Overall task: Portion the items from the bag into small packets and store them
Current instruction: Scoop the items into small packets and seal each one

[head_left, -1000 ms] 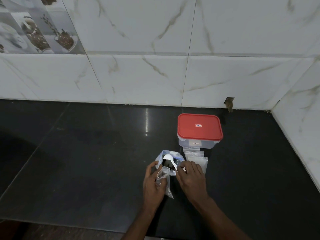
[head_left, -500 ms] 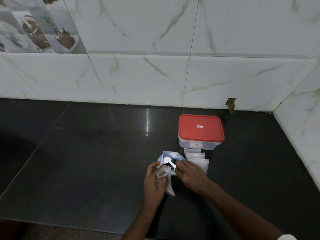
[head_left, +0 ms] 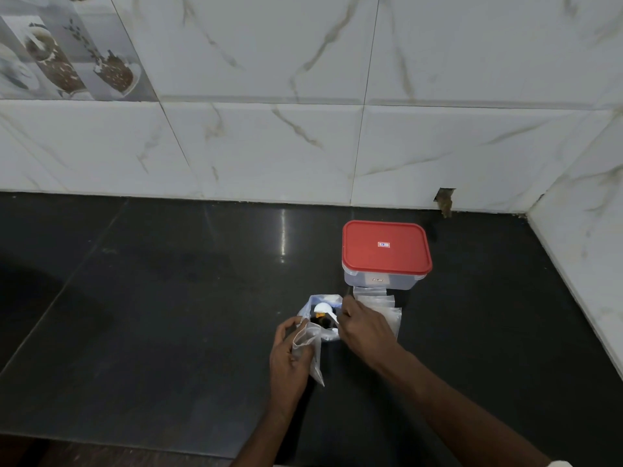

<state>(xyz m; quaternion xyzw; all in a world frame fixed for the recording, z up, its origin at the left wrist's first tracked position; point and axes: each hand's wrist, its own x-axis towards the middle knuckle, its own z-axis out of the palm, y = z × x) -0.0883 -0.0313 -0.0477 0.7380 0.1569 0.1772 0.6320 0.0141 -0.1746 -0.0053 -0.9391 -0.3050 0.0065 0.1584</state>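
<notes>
Left hand (head_left: 289,357) pinches a seemingly unfilled packet (head_left: 307,345); right hand (head_left: 365,330) pinches a spoon (head_left: 324,310) at the bag (head_left: 305,310) just beyond. Portioning looks early; box (head_left: 386,252) lidded.

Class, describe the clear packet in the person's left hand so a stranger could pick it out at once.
On the black countertop, find the red-lidded container. Before it, slightly left, stands an open bag, and beside that the left hand grips one small clear packet. Unlike the packets stacked flat by the container, it alone is in a hand.
</notes>
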